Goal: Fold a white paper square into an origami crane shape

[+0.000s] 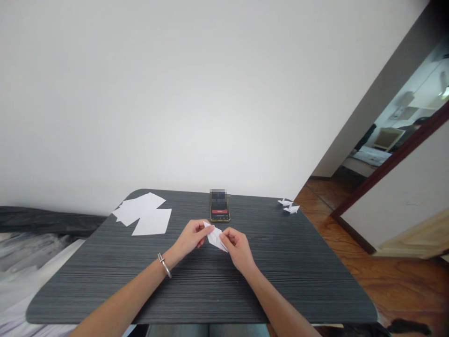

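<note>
1. Narrow, pointed piece of folded white paper point(214, 237), held in the air between both hands, above the middle of the dark striped table point(266, 290).
2. Left grip point(191, 236), with a silver bangle point(164, 265) on the wrist: closed on the paper's far end, pinched between thumb and fingers.
3. Right grip point(237, 248): closed on the paper's near edge, also in a pinch.
4. Handling, by the look of it: very light and thin, firm along the creases, soft at the loose flaps and tips, easily crushed. Safest hold: light fingertip pressure on the thick folded layers, away from the points.
5. Close by: smartphone point(220, 214) just ahead of the hands, partly blurred.
6. Farther off: overlapping loose white paper sheets point(147, 215) toward the left edge; two small folded paper figures point(289, 206) at the far right corner.
</note>
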`<state>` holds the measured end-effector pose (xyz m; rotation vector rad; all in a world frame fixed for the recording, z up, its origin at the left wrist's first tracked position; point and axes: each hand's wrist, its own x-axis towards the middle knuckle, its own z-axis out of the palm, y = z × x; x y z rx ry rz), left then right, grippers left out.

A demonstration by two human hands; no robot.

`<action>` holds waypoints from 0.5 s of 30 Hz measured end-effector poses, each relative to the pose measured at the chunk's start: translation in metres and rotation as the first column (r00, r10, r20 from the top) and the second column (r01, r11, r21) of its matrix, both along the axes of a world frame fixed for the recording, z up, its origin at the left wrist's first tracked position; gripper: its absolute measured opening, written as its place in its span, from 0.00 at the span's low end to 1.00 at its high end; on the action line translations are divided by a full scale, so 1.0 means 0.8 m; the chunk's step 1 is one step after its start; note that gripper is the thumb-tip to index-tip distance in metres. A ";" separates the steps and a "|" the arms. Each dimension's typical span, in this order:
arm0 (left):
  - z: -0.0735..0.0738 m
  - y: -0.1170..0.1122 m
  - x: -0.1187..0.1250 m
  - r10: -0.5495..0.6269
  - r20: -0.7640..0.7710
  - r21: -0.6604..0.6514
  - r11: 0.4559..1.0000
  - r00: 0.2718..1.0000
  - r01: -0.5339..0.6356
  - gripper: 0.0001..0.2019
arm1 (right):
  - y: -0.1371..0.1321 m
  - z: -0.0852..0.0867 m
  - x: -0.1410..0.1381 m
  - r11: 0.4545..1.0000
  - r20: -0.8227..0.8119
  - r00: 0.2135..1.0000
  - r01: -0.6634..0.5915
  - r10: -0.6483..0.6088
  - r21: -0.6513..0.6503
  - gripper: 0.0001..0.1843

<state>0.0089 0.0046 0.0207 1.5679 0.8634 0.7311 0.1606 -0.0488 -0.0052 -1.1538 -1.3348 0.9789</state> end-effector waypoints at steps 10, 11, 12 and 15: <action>0.003 -0.001 -0.002 0.008 -0.028 0.058 0.998 1.000 -0.006 0.17 | 0.000 0.001 -0.001 1.000 -0.044 0.999 -0.013 0.012 -0.025 0.14; 0.003 -0.001 -0.002 0.011 -0.024 0.062 0.998 1.000 -0.010 0.16 | 0.000 0.000 -0.002 0.999 -0.068 0.997 -0.023 0.020 -0.038 0.14; 0.003 -0.001 -0.002 0.020 -0.018 0.066 0.998 1.000 -0.018 0.16 | 0.001 0.000 -0.002 0.998 -0.083 0.996 -0.033 0.029 -0.049 0.13; 0.003 -0.001 -0.001 0.060 0.019 0.063 0.996 0.998 -0.061 0.15 | 0.001 0.001 -0.002 0.997 -0.088 0.996 -0.037 0.031 -0.065 0.13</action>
